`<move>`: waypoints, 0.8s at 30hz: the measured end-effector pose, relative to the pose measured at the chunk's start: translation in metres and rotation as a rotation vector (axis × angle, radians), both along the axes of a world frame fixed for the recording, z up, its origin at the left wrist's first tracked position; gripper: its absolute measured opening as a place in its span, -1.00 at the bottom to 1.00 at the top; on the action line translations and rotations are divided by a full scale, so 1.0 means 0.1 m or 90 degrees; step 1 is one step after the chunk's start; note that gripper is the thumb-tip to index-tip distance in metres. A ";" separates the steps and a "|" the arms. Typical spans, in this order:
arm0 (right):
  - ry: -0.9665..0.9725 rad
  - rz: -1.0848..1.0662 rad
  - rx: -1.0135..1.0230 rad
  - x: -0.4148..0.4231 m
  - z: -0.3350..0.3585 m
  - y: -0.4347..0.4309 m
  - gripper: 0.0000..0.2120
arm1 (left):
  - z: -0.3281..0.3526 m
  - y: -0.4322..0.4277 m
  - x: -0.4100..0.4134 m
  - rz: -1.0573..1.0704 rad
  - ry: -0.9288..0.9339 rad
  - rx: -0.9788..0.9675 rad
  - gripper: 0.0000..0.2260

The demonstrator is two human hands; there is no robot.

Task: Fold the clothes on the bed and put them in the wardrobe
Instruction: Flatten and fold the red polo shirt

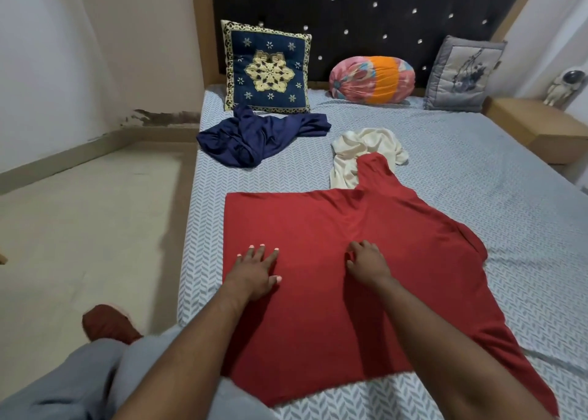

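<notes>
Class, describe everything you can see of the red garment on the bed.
The red garment is plain, soft-looking cloth, spread flat on the patterned bedsheet. One side edge is straight, and a narrow part reaches toward the headboard, over a crumpled cream garment. The left hand lies flat on it; the right hand rests on it, fingers bent.

Bare forearms (pixel 197 333); pale polished nails (pixel 279 279) on fingers (pixel 259 255); grey clothing (pixel 95 372); dark red footwear (pixel 108 322).
</notes>
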State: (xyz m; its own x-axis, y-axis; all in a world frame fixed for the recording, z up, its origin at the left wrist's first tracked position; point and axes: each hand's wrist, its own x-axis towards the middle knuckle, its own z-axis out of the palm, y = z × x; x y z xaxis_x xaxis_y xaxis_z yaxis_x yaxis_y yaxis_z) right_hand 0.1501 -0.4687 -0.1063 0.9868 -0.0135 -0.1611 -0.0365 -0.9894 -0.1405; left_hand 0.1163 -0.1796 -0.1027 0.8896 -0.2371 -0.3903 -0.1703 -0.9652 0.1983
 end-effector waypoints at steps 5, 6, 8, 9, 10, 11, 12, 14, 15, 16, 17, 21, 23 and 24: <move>0.037 0.052 0.007 0.66 -0.06 0.39 -0.67 | -0.11 0.29 0.58 0.042 -0.015 0.036 -0.36; 0.044 0.060 0.004 0.79 -0.07 0.46 -0.66 | -0.10 0.33 0.71 0.052 -0.014 0.038 -0.35; 0.064 0.069 0.000 0.99 -0.08 0.60 -0.63 | -0.05 0.37 0.96 0.057 0.001 0.047 -0.26; 0.068 0.076 -0.002 1.09 -0.09 0.67 -0.61 | -0.02 0.38 1.10 0.050 0.009 0.047 -0.19; 0.068 0.085 -0.001 1.17 -0.10 0.72 -0.59 | 0.01 0.40 1.21 0.039 0.018 0.046 -0.09; 0.075 0.094 0.000 1.24 -0.10 0.77 -0.59 | 0.03 0.40 1.33 0.023 0.028 0.043 -0.01; 0.085 0.104 0.006 1.31 -0.09 0.80 -0.57 | 0.05 0.41 1.42 0.011 0.044 0.042 0.07; 0.120 0.113 0.026 1.45 -0.07 0.81 -0.51 | 0.07 0.43 1.58 0.011 0.083 0.048 0.18; 0.137 0.105 0.036 1.53 -0.05 0.78 -0.47 | 0.07 0.44 1.66 0.018 0.095 0.054 0.21; 0.145 0.093 0.047 1.59 -0.03 0.77 -0.42 | 0.07 0.47 1.72 0.031 0.099 0.062 0.22; 0.147 0.079 0.055 1.64 -0.03 0.73 -0.36 | 0.07 0.49 1.78 0.045 0.097 0.069 0.23; 0.151 0.086 0.014 1.71 -0.05 0.78 -0.19 | 0.07 0.57 1.86 0.076 0.081 0.129 0.30; 0.167 0.105 0.002 1.75 -0.03 0.86 -0.13 | 0.08 0.55 1.84 0.096 0.075 0.171 0.35; 0.180 0.114 0.002 1.77 -0.01 0.89 -0.11 | 0.09 0.52 1.84 0.108 0.075 0.189 0.37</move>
